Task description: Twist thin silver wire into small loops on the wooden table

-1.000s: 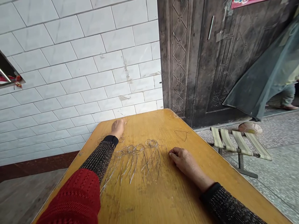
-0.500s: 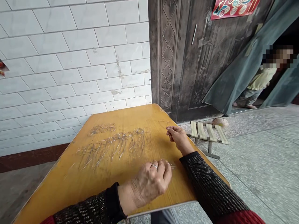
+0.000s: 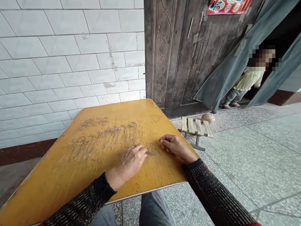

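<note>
My left hand (image 3: pixel 132 159) is over the near part of the wooden table (image 3: pixel 143 185), its fingers closed on one side of a looped bundle of thin wire (image 3: pixel 153 151). The loops stick out to the right of the fingertips. Close to the loops' right side, my right hand (image 3: pixel 175 146) has thumb and fingers pinched together; what they hold, if anything, is too small to tell. Further left lies a row of wire loops with loose tails (image 3: pixel 101 138). Behind that row is a smaller group of wire rings (image 3: pixel 94 121). A thin wire triangle (image 3: pixel 155 118) lies beyond my right hand.
A white tiled wall (image 3: pixel 70 69) and a dark carved door (image 3: pixel 174 62) stand behind the table. To the right are a strapped folding stool (image 3: pixel 197 127) and a ball (image 3: pixel 208 118). A person (image 3: pixel 249 80) stands in the curtained doorway.
My left hand has moved away from the table's near edge and to the left, with wire loops now showing at its fingertips. My right hand has come back toward them. The view has shifted slightly.
</note>
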Available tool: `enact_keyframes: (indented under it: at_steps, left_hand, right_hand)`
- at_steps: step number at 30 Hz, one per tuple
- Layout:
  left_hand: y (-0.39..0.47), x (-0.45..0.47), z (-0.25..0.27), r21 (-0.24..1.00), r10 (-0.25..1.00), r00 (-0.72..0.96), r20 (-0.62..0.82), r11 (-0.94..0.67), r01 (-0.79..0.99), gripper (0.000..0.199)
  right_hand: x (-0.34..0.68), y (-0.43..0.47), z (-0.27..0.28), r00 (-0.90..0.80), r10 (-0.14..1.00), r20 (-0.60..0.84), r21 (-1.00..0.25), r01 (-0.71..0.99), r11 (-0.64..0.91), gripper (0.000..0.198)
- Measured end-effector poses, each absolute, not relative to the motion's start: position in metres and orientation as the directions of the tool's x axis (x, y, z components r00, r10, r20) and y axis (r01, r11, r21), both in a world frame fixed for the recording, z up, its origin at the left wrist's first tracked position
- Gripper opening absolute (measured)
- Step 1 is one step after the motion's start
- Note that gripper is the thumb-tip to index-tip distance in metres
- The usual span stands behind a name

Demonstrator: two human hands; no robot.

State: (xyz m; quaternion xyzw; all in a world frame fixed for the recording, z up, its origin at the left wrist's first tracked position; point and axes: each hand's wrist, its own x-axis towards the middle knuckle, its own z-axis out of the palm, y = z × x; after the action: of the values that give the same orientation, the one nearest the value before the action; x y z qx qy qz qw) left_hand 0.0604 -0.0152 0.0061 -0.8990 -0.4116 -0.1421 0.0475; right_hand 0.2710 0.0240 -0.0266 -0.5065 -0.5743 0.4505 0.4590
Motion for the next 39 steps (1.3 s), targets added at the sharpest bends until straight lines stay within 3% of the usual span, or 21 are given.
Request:
enact_keyframes:
  at_steps: [6,10,15,23,26,30,33,35,37,39]
  left_hand:
    - [-0.001,0.056,0.0,0.133,0.788,0.574,0.225,-0.608,0.783,0.019]
    - [0.001,0.058,-0.01,0.227,0.797,0.545,0.26,-0.599,0.768,0.011]
    - [0.004,0.057,-0.013,0.314,0.814,0.507,0.282,-0.578,0.753,0.009]
    - [-0.004,0.06,-0.009,0.281,0.777,0.518,0.357,-0.618,0.734,0.011]
    - [-0.002,0.059,-0.009,0.376,0.787,0.459,0.412,-0.606,0.701,0.01]
    - [0.001,0.057,-0.009,0.627,0.862,0.329,0.386,-0.506,0.592,0.008]
    - [0.003,0.054,-0.006,0.776,0.891,0.282,0.355,-0.449,0.443,0.009]
    - [0.005,0.05,-0.004,0.806,0.892,0.248,0.378,-0.449,0.385,0.01]
    - [0.007,0.045,-0.003,0.805,0.888,0.207,0.411,-0.46,0.374,0.009]
    - [0.008,0.041,-0.003,0.803,0.888,0.181,0.423,-0.459,0.38,0.01]
  right_hand:
    - [0.267,0.018,-0.019,-0.219,0.966,0.138,-0.833,0.501,0.233,0.015]
    - [0.265,0.016,-0.015,-0.243,0.953,0.182,-0.739,0.606,0.296,0.019]
    - [0.263,0.016,-0.018,-0.264,0.952,0.155,-0.803,0.528,0.277,0.029]
    - [0.261,0.017,-0.019,-0.314,0.944,0.097,-0.904,0.369,0.215,0.029]
    - [0.261,0.017,-0.02,-0.278,0.952,0.127,-0.893,0.385,0.232,0.036]
    - [0.261,0.018,-0.022,-0.284,0.951,0.125,-0.884,0.403,0.237,0.033]
    - [0.259,0.017,-0.022,-0.286,0.931,0.226,-0.812,0.474,0.342,0.026]
    - [0.255,0.015,-0.021,-0.334,0.877,0.346,-0.713,0.514,0.477,0.029]
    - [0.25,0.012,-0.017,-0.474,0.787,0.395,-0.599,0.516,0.612,0.04]
    - [0.245,0.009,-0.013,-0.627,0.695,0.35,-0.52,0.487,0.702,0.043]
